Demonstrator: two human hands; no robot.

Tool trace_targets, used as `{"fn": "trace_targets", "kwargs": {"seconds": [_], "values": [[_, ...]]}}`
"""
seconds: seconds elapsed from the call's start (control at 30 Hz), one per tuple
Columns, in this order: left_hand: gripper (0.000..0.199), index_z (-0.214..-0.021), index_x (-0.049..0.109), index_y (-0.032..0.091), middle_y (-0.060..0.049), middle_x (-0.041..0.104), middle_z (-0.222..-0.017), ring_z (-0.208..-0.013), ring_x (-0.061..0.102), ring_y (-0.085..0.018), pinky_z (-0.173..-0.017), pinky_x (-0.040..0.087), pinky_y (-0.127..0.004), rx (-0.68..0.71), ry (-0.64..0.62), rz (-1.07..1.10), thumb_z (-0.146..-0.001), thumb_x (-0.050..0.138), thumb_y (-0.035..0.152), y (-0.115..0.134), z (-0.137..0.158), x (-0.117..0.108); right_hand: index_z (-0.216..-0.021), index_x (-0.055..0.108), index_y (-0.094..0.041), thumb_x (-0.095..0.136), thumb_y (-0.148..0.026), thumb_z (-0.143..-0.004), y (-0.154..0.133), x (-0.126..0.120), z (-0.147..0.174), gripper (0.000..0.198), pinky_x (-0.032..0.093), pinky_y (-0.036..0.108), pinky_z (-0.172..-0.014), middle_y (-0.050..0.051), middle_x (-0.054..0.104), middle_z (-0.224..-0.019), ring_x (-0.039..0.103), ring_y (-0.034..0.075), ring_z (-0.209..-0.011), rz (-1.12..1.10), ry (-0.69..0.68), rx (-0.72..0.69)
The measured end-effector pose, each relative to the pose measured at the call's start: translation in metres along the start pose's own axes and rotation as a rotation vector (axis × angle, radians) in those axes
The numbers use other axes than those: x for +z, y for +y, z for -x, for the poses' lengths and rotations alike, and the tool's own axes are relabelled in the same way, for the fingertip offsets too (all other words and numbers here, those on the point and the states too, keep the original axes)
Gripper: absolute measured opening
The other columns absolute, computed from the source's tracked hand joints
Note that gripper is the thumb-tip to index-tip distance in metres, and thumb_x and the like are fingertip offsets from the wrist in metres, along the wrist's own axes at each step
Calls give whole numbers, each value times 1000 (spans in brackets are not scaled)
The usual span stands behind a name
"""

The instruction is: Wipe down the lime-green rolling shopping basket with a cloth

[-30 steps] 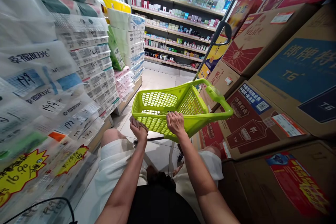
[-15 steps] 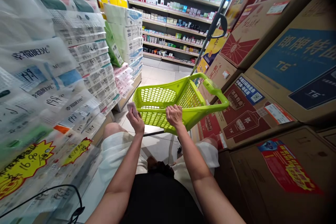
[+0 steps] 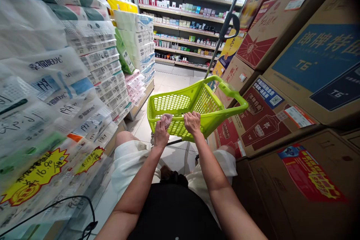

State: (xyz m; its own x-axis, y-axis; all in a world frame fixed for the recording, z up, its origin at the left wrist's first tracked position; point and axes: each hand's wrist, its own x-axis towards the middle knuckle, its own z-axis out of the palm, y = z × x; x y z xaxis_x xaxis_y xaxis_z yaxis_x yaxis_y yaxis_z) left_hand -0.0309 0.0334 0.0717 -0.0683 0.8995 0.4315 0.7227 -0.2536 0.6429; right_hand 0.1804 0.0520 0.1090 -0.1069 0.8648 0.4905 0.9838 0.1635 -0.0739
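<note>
A lime-green plastic shopping basket (image 3: 182, 103) with perforated sides and a long dark pull handle (image 3: 225, 28) stands in front of my knees, with nothing visible inside it. My left hand (image 3: 161, 133) is closed around a crumpled pinkish-grey cloth (image 3: 167, 120), which lies against the top of the basket's near side. With fingers curled over that same near rim, my right hand (image 3: 192, 122) grips the basket to the right of the cloth.
Wrapped tissue packs (image 3: 53, 63) are stacked on the left, with yellow price signs (image 3: 42, 172) below. Large cardboard cartons (image 3: 317, 63) rise on the right. Beyond the tiled floor (image 3: 168, 78) are shelves of small boxed goods (image 3: 185, 22). A black cable (image 3: 70, 198) hangs at lower left.
My left hand has moved right with the cloth, from the basket's left corner along its near rim. My right hand keeps its grip on the rim. The whole view has shifted slightly.
</note>
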Motion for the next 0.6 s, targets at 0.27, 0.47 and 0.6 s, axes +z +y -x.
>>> {"fn": "trace_targets", "kwargs": {"seconds": [0.27, 0.47, 0.6], "values": [[72, -144, 60, 17, -14, 60, -116, -105, 63, -30, -90, 57, -39, -20, 16, -124, -75, 57, 0, 24, 0, -2, -87, 67, -24, 36, -28, -109, 13, -3, 4, 38, 25, 39, -93, 5, 72, -95, 51, 23, -98, -16, 1, -5], [71, -142, 63, 19, -14, 57, -117, -105, 62, -30, -86, 57, -38, -69, 65, -126, -74, 57, 1, 35, -1, -3, -88, 67, -24, 36, -27, -109, 22, -4, 10, 38, 25, 38, -96, 4, 73, -97, 51, 22, -98, -9, -17, -16], [66, -141, 64, 20, -15, 57, -116, -104, 61, -29, -87, 57, -38, 9, 41, -120, -79, 55, 1, 43, 6, 8, -84, 66, -24, 36, -28, -109, 24, -4, 12, 39, 25, 38, -95, 4, 73, -93, 51, 22, -95, -7, 9, 1]]}}
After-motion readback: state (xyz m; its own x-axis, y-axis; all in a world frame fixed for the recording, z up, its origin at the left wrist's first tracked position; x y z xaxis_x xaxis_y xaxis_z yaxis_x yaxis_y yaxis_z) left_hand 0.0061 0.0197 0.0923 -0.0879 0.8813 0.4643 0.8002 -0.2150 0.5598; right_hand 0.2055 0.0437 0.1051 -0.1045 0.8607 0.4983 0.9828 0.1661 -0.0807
